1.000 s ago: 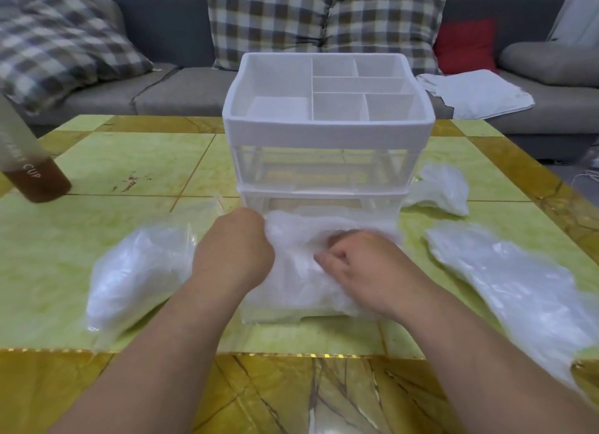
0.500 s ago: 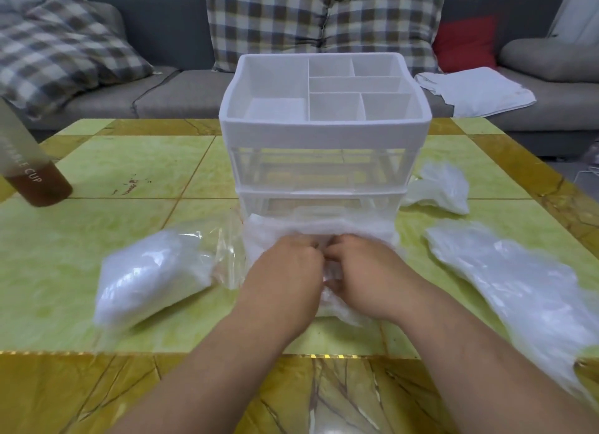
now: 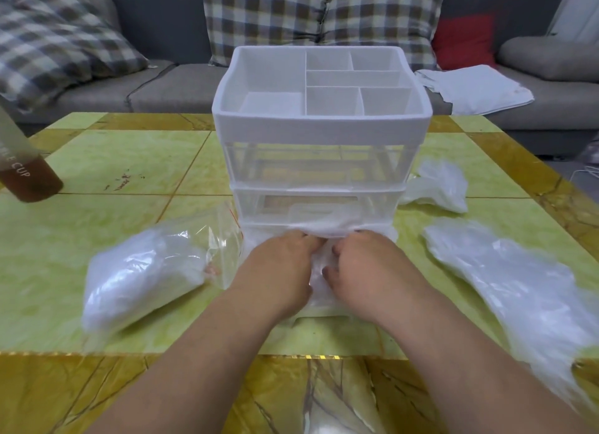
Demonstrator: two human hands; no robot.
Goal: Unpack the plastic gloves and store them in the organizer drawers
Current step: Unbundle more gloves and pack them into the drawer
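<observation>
A white organizer [image 3: 321, 125] with a divided top tray and clear drawers stands mid-table. Its bottom drawer [image 3: 319, 310] is pulled out toward me. My left hand [image 3: 278, 271] and my right hand [image 3: 366, 265] sit side by side in that drawer, fingers curled, pressing down a wad of thin plastic gloves [image 3: 327, 227]. A sealed clear bag of gloves [image 3: 142, 274] lies left of the drawer. A loose pile of gloves [image 3: 518, 281] lies to the right.
A crumpled plastic wrapper [image 3: 440, 187] lies right of the organizer. A bottle with brown liquid [image 3: 22, 171] stands at the table's left edge. Behind the yellow-green table [image 3: 97, 206] is a grey sofa [image 3: 175, 86] with plaid cushions and a white cloth [image 3: 473, 88].
Both hands came together at the middle of the drawer and pushed the gloves down and back. The sealed bag shifted slightly right, closer to the drawer.
</observation>
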